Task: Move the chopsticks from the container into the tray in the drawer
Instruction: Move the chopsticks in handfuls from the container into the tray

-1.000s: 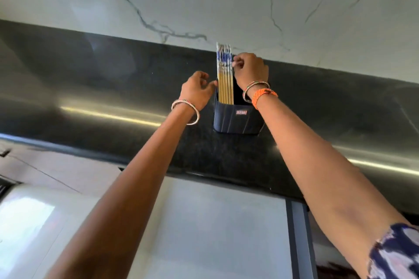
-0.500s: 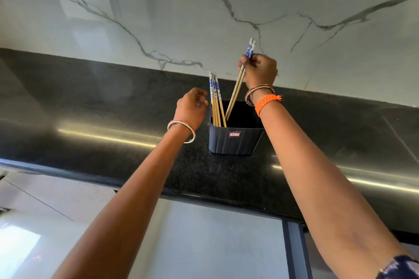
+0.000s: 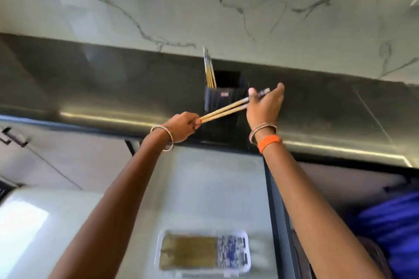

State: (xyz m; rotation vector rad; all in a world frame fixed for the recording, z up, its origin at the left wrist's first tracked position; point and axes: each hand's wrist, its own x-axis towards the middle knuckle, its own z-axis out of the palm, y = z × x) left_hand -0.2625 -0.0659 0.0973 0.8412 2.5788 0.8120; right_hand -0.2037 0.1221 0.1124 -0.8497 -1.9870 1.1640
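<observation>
A dark square container stands on the black countertop against the marble wall, with a few blue-topped chopsticks upright in its left corner. A pair of chopsticks lies slanted in front of the container. My right hand pinches the pair at its blue end. My left hand grips its thin end. Below, in the open drawer, a white tray holds several chopsticks lying flat with blue ends to the right.
A dark drawer rail runs down the right side of the drawer. A cabinet handle sits at the left. Blue cloth shows at the lower right. The picture is blurred by motion.
My right hand has lifted a pair of chopsticks out of the container and brought it down in front. My left hand has taken the thin end. The view tilted down, revealing the drawer tray.
</observation>
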